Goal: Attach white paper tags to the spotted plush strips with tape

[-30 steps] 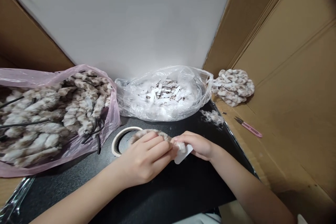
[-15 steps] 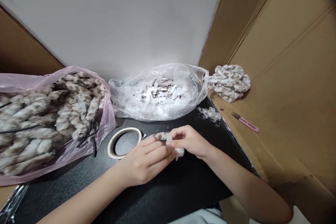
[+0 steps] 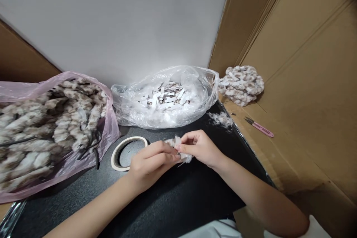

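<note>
Between my hands, over the black tabletop, is a fluffy white-and-brown furry strip [image 3: 186, 158] with a pale band or tape around part of it. My left hand [image 3: 153, 160] is closed on the strip from the left, its fingers hiding much of it. My right hand [image 3: 199, 148] pinches at the pale band [image 3: 177, 141] from the right, thumb and fingertips together. Just left of my hands a roll of cream masking tape [image 3: 115, 156] lies flat on the table.
A pink plastic bag [image 3: 115, 128] at left holds furry strips with dark cords. A clear bag [image 3: 131, 113] at the back contains white tags. To the right are a furry bundle [image 3: 242, 85], pink-handled snips [image 3: 259, 127] and loose fluff [image 3: 221, 119]. Cardboard walls [image 3: 304, 81] stand at right.
My left hand has shifted slightly and its fingers lie flatter over the furry strip. More of the strip's white end shows between my hands. The whole view has moved a little.
</note>
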`<state>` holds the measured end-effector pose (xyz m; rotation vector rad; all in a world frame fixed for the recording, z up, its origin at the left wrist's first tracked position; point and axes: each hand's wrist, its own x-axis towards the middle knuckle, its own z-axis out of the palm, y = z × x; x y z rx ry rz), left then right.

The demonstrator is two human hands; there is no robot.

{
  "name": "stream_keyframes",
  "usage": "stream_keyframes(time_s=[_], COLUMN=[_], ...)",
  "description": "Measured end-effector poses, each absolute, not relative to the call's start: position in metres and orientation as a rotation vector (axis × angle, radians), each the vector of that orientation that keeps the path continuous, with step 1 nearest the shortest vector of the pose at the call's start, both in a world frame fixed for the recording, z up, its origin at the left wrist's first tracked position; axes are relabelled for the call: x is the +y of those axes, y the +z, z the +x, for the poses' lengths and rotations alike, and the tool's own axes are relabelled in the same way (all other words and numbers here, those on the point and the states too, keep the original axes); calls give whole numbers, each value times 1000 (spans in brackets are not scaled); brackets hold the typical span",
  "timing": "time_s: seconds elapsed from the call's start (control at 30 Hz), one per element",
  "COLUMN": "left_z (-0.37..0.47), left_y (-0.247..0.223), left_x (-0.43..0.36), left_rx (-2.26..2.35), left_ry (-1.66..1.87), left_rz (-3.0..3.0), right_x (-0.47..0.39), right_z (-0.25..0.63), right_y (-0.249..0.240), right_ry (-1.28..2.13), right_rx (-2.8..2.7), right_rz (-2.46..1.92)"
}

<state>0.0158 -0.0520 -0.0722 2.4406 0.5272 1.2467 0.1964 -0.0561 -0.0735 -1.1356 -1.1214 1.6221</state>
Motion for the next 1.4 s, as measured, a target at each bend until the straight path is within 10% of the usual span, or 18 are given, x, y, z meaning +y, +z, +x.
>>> stream_keyframes(time_s=[1.4], left_z=[23], left_y=[-56], left_x=[-52], left_rx=[961], left_ry=[539], left_rz=[1906], right_x=[-70], right_z=[195], right_y=[-73], right_ry=[210], right_rx=[-1784], right_rz=[-787])
